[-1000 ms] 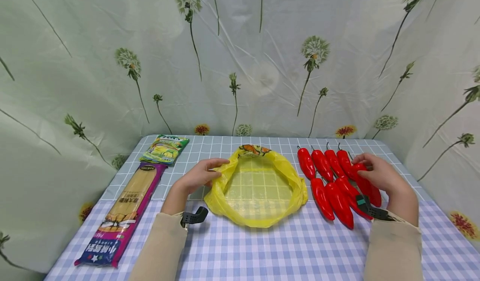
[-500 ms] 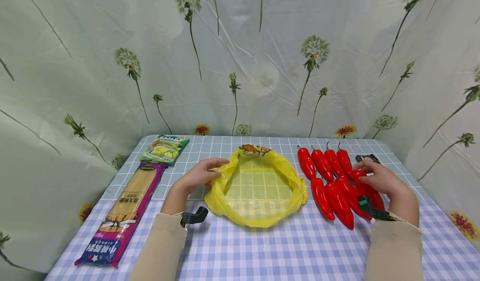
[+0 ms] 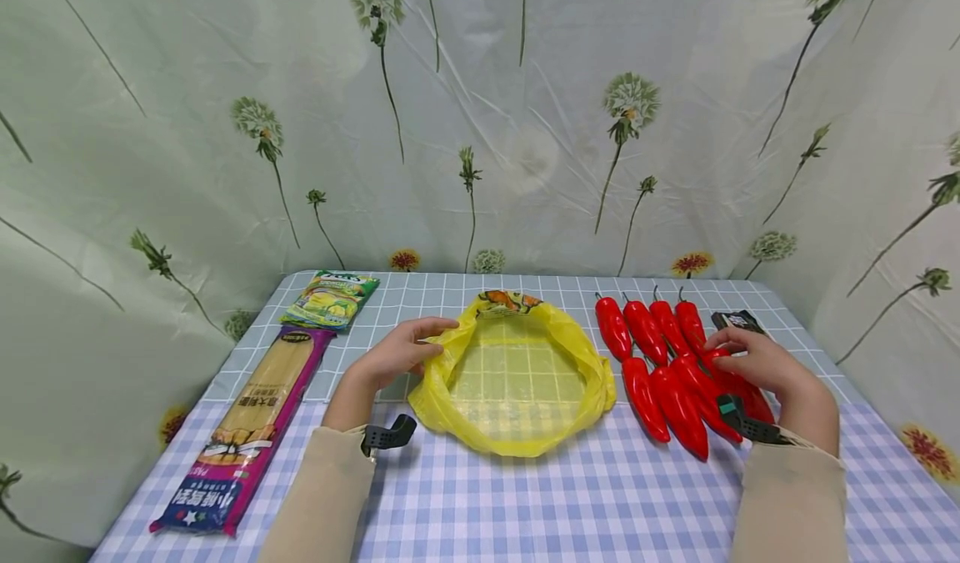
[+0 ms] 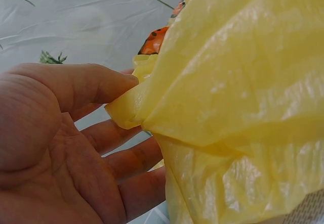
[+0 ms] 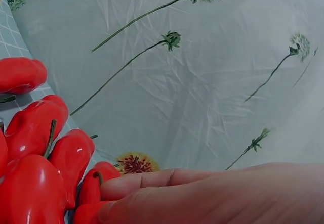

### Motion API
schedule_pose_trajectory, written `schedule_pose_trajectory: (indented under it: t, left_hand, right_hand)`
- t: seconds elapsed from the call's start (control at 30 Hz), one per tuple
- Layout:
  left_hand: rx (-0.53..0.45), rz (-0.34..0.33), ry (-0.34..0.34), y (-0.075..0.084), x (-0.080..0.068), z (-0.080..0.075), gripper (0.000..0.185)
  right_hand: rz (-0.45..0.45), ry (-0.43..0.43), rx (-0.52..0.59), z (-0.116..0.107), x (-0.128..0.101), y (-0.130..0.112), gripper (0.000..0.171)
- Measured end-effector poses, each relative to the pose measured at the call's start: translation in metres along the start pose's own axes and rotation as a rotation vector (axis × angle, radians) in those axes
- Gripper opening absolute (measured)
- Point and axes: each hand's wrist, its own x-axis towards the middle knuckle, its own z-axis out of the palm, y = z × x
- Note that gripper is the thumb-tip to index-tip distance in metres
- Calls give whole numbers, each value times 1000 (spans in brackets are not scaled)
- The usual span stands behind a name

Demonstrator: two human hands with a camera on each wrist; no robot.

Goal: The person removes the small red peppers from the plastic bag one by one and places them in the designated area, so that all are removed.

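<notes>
A table [image 3: 525, 505] with a blue and white checked cloth fills the lower part of the head view, and a pale green curtain [image 3: 480, 113] printed with dandelions hangs behind and around it.

A long pack of noodles [image 3: 240, 429] lies along the left side of the table, with a small green snack packet [image 3: 330, 298] just beyond its far end.

In the middle lies a yellow plastic bag [image 3: 513, 375], its mouth spread wide so that the checked cloth shows through the bottom. To its right is a cluster of red peppers [image 3: 660, 354], in two rough rows with stems pointing away from the person, close to the bag but not touching it.

The left hand [image 3: 401, 350] is at the bag's left rim. The left wrist view shows the thumb and curled fingers [image 4: 101, 82] pinching a fold of the yellow plastic, so this hand has hold of the bag's edge.

The right hand [image 3: 757, 363] lies over the right-hand peppers, palm down. Its fingers [image 5: 152, 178] reach out fairly straight across a pepper and touch it; they are not visibly wrapped round it, so the hand rests on the peppers and grips nothing.

A small dark object [image 3: 737, 320] lies on the table just beyond the right hand; what it is cannot be made out.
</notes>
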Motion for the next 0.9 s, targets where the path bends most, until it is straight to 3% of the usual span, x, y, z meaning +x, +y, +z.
schedule_pose_trajectory:
  t: [0.3, 0.57, 0.9]
  left_hand:
    - [16, -6, 6, -2, 0, -1, 44]
    - [12, -8, 10, -3, 1, 0, 44]
    - [4, -2, 11, -2, 1, -2, 43]
  right_hand:
    - [3, -3, 9, 1, 1, -1, 34]
    - [53, 51, -10, 0, 2, -7, 49]
    - [-92, 155, -97, 5, 10, -35, 70]
